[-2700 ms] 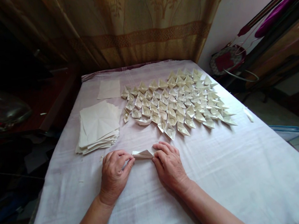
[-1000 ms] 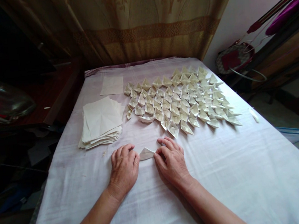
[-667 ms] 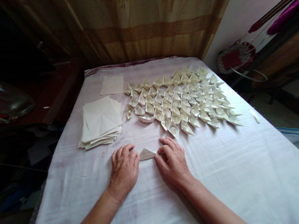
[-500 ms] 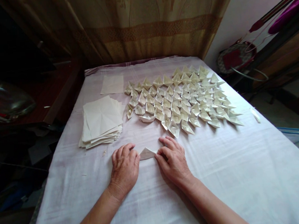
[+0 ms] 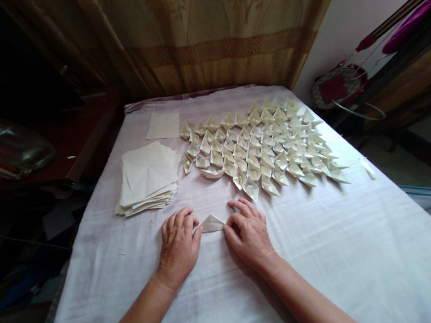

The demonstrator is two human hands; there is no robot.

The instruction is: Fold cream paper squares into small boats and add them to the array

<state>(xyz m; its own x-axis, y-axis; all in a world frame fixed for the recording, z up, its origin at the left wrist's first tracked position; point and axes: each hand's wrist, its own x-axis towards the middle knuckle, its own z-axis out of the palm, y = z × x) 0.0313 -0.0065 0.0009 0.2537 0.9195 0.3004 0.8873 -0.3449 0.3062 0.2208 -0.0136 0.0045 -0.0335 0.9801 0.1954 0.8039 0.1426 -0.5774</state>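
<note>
Head view: crisp triangular paper fold (image 5: 211, 224)

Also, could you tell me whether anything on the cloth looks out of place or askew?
One folded boat at the near-left edge of the boat rows lies flat rather than upright, the sheet stack is fanned unevenly, and a paper strip lies alone to the right.

The folded piece (image 5: 211, 224) between the hands is matt cream paper with sharp creases, like the paper boats (image 5: 260, 147) and the stack of creased sheets (image 5: 147, 177). They lie on a white tablecloth (image 5: 323, 252) of thin, wrinkled, matt woven cloth. The curtain (image 5: 203, 35) behind is tan fabric with a soft sheen.
</note>
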